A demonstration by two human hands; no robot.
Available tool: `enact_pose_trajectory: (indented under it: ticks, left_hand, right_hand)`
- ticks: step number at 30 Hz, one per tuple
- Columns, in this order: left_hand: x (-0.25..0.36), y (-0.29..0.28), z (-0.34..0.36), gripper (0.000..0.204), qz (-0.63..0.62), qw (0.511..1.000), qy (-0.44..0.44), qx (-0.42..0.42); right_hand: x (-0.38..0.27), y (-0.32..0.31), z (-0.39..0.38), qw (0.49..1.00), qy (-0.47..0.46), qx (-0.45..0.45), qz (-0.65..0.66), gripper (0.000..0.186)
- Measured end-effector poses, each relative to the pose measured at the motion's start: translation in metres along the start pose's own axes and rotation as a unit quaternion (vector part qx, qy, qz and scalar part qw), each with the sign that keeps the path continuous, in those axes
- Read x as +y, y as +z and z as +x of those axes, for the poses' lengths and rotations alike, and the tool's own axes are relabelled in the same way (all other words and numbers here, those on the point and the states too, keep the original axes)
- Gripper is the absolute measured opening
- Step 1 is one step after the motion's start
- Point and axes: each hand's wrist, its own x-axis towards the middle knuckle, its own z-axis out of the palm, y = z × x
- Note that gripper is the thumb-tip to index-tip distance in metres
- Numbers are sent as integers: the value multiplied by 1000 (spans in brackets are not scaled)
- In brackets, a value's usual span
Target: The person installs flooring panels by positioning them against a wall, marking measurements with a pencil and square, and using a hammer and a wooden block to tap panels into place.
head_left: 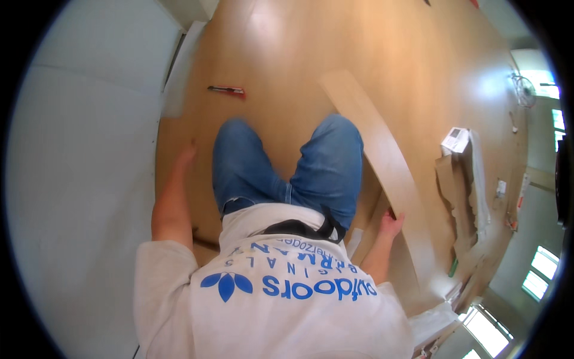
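I kneel on a wood-look floor [406,54] in jeans. My right hand [391,222] grips the edge of a long light-wood plank [365,125], which lies diagonally beside my right knee. My left hand [189,152] is down left of my left knee, near the floor; its fingers are blurred, and I cannot tell whether they hold anything. A red-and-black utility knife [226,90] lies on the floor ahead of my left knee.
A pale wall [78,149] runs along my left, with a whitish strip [179,72] at its base. To the right lie torn cardboard [448,191], white wrapping [478,203] and a white packet [455,139]. A fan [524,91] stands by the far right wall.
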Motion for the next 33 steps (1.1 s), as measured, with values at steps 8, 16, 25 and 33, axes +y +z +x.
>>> enact_pose_trajectory:
  ticks: [8,16,25,33]
  left_hand:
    - [206,45,134,54,166,953,250,44]
    - [258,61,123,53,313,916,247,35]
    - [207,81,128,30,231,941,239,57]
    - [113,67,-22,28,56,997,15,55]
  right_hand:
    - [-114,86,-113,974,-142,-162,-74,51]
    - [-191,250,-220,883,-348,-253,-191,59]
    - [-139,485,-249,732,-546,-346,-214,69]
    - [-11,617,-257,785,-438,-433,-67,84]
